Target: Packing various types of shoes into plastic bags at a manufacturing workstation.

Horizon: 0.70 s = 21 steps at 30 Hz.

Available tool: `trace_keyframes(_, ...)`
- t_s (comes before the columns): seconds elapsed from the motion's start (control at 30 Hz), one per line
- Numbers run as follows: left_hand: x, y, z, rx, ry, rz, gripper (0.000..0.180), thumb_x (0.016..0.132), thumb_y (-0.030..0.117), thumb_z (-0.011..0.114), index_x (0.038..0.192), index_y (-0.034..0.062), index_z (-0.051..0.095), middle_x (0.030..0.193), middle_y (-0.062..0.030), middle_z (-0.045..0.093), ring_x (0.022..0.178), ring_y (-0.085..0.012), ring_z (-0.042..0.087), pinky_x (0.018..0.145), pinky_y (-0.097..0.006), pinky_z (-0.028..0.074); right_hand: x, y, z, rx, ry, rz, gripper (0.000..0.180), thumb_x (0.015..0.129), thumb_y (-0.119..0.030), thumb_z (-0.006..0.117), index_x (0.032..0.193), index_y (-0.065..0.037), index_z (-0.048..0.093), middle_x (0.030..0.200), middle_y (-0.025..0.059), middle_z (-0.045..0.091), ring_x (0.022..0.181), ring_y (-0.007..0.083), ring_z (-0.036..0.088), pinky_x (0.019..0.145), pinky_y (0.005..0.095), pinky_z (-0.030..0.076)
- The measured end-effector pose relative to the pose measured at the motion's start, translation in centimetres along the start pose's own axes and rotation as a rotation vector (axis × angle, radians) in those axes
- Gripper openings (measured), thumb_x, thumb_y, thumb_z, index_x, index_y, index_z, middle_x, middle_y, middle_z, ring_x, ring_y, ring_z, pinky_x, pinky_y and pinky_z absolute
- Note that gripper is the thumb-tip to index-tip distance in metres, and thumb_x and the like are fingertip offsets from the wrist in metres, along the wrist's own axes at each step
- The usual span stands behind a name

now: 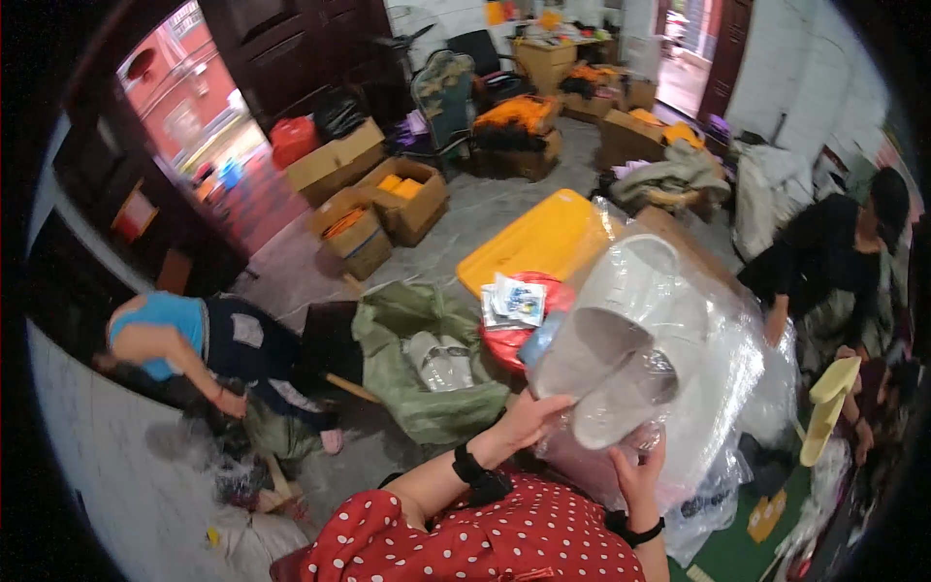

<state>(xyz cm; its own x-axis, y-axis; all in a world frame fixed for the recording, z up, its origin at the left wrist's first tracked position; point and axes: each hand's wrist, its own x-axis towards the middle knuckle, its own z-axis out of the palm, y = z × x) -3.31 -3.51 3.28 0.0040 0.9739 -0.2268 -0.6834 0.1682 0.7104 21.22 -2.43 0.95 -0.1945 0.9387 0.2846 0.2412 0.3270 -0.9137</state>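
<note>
A pair of pale grey-white slide slippers (593,351) in a clear plastic bag is held up in front of me, their heels toward my body. My left hand (536,415) grips the near left heel, thumb on top. At the lower right, my right hand (640,475) is closed on the bag's near edge by the other heel. Beyond the slippers lies a yellow board (529,238). Left of it, small printed packets (512,301) rest on a red round thing (514,344). Another pair of light slippers (438,362) sits in an open green woven sack (407,315).
A heap of clear plastic wrap (722,378) spreads to the right. One person (834,247) in black sits there, near a hand with a yellow slipper (829,407). Another person (160,330) in blue bends at left. Cardboard boxes (354,233) stand by the open door.
</note>
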Motion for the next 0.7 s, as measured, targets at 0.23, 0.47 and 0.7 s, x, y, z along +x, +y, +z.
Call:
trace_keyframes(0.23,-8.2,5.7,-19.4,-0.077,0.563,0.149,0.035,0.084,0.004,0.065,0.117,-0.0017,0.058,0.104,-0.0114,0.066,0.086,-0.0221,0.065,0.074,-0.035,0.055,3.6,-0.8,3.2,-0.003,-0.110,0.062,0.041,0.075,0.001,0.073,0.110,-0.003,0.053,0.113,0.0099,0.053,0.090,0.0208,0.061,0.075,0.0312,0.051)
trace_keyframes(0.47,-12.7,4.2,-30.4,-0.370,0.869,-0.046,0.045,0.088,0.009,0.055,0.126,-0.0111,0.040,0.113,-0.0240,0.059,0.095,-0.0383,0.064,0.077,-0.046,0.058,4.8,2.4,2.1,-0.147,0.118,0.164,0.018,0.084,-0.001,0.065,0.100,-0.003,0.057,0.098,0.0045,0.055,0.085,0.0140,0.056,0.071,0.0260,0.047)
trace_keyframes(0.7,-4.3,3.4,-34.2,-0.417,0.824,-0.103,0.048,0.088,0.009,0.052,0.130,-0.0095,0.036,0.123,-0.0293,0.051,0.109,-0.0473,0.057,0.089,-0.056,0.053,3.9,2.9,2.6,-0.290,0.192,0.187,0.007,0.089,-0.006,0.063,0.090,-0.004,0.057,0.091,0.0018,0.055,0.080,0.0115,0.052,0.068,0.0242,0.044)
